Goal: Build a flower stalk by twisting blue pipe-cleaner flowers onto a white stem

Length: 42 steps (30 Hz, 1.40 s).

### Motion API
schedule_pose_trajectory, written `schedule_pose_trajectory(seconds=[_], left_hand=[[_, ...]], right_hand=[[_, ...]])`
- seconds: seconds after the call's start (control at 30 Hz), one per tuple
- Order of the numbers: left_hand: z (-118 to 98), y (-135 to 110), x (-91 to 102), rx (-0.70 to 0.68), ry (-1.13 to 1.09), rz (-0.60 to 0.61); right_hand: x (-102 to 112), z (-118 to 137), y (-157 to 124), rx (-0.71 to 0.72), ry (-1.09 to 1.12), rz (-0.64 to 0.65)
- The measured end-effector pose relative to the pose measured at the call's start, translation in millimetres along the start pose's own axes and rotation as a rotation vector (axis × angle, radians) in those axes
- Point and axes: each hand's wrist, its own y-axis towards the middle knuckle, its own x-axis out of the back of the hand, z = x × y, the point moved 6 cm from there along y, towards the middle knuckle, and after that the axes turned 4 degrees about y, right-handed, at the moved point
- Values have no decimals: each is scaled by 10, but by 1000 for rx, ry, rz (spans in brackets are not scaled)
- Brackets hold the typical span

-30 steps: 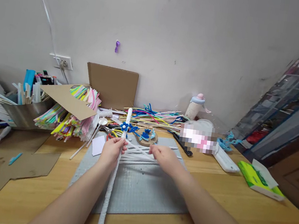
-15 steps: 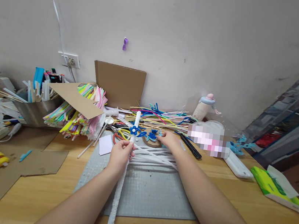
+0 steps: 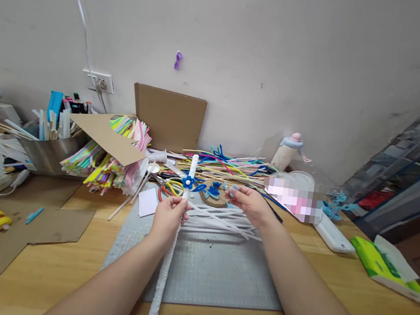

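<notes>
White wrapped stick [image 3: 165,271] is in the left hand [image 3: 165,220], thumb and fingers closed on it, with the far end poking out past the grip and the near end running back over the mat's front edge. Just beyond those fingers there's a dark blue flower [image 3: 188,181] with a white centre sitting on the stick. Right hand [image 3: 252,205] has thumb and fingertips pinched on a tiny light-blue piece [image 3: 233,189], too small to make out its shape, just off the right side of a wood slice [image 3: 214,202] with more blue bits on it. Bunch of loose white strips [image 3: 220,221] lies between the hands on the grey cutting mat [image 3: 216,278]. Colourful fuzzy stems [image 3: 228,166] are piled behind, against the wall.
</notes>
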Motion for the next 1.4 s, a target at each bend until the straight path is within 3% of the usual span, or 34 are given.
schedule_pose_trajectory(seconds=[0.1, 0.3, 0.47, 0.77, 0.9, 1.03, 1.4], left_hand=[[31, 4, -8, 3, 25, 10], [74, -18, -54, -15, 45, 11], [85, -40, -88, -20, 44, 37], [94, -56, -95, -17, 58, 47], [109, -61, -99, -16, 77, 61], [105, -66, -100, -25, 73, 65], [123, -62, -104, -29, 52, 63]], right_hand=[[-194, -37, -161, -100, 428, 102], [-566, -51, -320, -229, 734, 220], [-733, -51, -405, -270, 758, 275], [-798, -47, -438, -266, 760, 321], [-820, -97, -469, -402, 908, 297], [-887, -84, -530, -513, 1078, 410], [-938, 178, -678, -323, 1083, 650]])
